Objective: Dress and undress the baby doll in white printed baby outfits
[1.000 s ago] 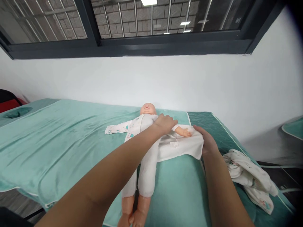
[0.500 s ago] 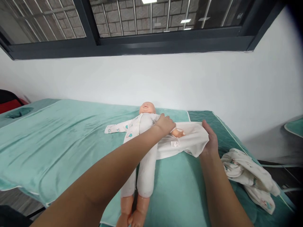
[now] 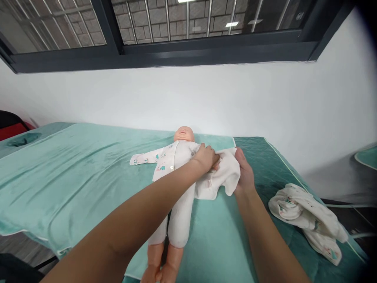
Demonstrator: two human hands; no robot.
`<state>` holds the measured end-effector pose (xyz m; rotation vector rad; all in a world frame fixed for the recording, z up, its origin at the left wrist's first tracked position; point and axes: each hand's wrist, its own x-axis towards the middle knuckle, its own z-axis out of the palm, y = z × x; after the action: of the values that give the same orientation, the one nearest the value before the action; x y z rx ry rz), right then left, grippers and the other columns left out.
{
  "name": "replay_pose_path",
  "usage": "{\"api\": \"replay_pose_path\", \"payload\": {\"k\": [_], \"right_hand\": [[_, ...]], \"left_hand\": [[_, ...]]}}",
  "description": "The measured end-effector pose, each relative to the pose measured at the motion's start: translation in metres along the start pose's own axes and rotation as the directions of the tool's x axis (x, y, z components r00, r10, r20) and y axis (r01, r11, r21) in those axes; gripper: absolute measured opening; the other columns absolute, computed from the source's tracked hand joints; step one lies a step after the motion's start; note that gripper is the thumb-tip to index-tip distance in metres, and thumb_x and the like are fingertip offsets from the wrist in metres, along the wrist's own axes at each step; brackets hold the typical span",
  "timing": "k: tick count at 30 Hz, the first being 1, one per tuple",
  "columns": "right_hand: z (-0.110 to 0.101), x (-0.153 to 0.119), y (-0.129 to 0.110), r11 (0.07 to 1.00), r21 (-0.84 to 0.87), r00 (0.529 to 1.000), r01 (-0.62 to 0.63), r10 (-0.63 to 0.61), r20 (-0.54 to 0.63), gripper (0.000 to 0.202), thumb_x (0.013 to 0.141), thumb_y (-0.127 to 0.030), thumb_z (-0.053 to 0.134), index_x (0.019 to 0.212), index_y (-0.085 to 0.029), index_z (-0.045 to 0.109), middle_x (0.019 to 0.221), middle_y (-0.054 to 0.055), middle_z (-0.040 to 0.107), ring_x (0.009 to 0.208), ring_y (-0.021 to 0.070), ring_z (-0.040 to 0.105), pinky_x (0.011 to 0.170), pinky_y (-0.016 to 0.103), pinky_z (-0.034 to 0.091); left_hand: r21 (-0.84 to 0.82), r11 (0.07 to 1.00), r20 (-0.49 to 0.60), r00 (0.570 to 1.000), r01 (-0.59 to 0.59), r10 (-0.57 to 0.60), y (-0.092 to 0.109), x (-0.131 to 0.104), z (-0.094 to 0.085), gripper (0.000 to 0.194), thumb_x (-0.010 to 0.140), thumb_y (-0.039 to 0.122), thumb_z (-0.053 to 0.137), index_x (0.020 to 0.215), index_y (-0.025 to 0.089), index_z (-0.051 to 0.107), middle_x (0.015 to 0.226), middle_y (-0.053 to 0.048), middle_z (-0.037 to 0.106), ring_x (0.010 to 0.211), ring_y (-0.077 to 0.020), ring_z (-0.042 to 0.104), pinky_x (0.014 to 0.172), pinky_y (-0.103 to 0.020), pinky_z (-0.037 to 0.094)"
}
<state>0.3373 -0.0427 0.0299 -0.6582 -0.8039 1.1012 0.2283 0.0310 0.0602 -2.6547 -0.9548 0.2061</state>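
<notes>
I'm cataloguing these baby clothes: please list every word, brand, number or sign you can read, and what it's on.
None can be read.
Jacket on the doll: coloured prints, no lettering that I can make out.
Jacket's spread-out side: a faint patch, too blurred to tell whether it is a label.
Crumpled garment: small prints, no legible words.
Window: a pale mark at upper right, too small to read.

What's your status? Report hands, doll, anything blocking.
Left hand holding doll. Right hand gripping white jacket. Doll face-up, jacket spread open. Crumpled garment off right, not blocking.
</notes>
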Motion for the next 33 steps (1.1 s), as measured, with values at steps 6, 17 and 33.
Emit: {"api": "replay_pose_path", "payload": {"k": [6, 17, 33], "right_hand": [[0.017, -0.016, 0.006, 0.997, -0.048, 0.985, -0.065, 0.072, 0.155, 0.042, 0.083, -0.043, 0.066, 0.120, -0.027, 0.054, 0.112, 0.005, 0.068, 0.103, 0.0261, 0.066, 0.083, 0.039, 0.056], [0.039, -0.030, 0.021, 0.976, -0.188, 0.850, -0.112, 0.192, 0.490, 0.047, 0.083, -0.030, 0.072, 0.127, -0.031, 0.059, 0.140, 0.006, 0.058, 0.135, 0.0238, 0.047, 0.106, 0.039, 0.042], [0.038, -0.033, 0.007, 0.960, -0.225, 0.757, -0.164, 0.269, 0.595, 0.041, 0.088, -0.031, 0.068, 0.127, -0.035, 0.059, 0.153, 0.004, 0.043, 0.128, 0.0259, 0.055, 0.089, 0.035, 0.053]], "left_hand": [[-0.315, 0.938, 0.026, 0.990, 0.143, -0.142, -0.025, -0.002, -0.009, 0.026, 0.080, 0.021, 0.063, 0.104, 0.014, 0.069, 0.121, -0.019, 0.062, 0.116, -0.0326, 0.054, 0.097, -0.043, 0.039], [-0.769, 0.596, 0.146, 0.972, 0.229, -0.185, -0.081, -0.018, -0.021, 0.052, 0.079, 0.054, 0.059, 0.120, 0.023, 0.062, 0.103, -0.004, 0.073, 0.087, -0.0197, 0.067, 0.073, -0.026, 0.047], [-0.627, 0.660, -0.035, 0.832, 0.413, -0.554, -0.098, -0.015, -0.010, 0.030, 0.078, 0.013, 0.051, 0.098, 0.025, 0.070, 0.107, -0.003, 0.071, 0.092, -0.0189, 0.064, 0.078, -0.028, 0.047]]}}
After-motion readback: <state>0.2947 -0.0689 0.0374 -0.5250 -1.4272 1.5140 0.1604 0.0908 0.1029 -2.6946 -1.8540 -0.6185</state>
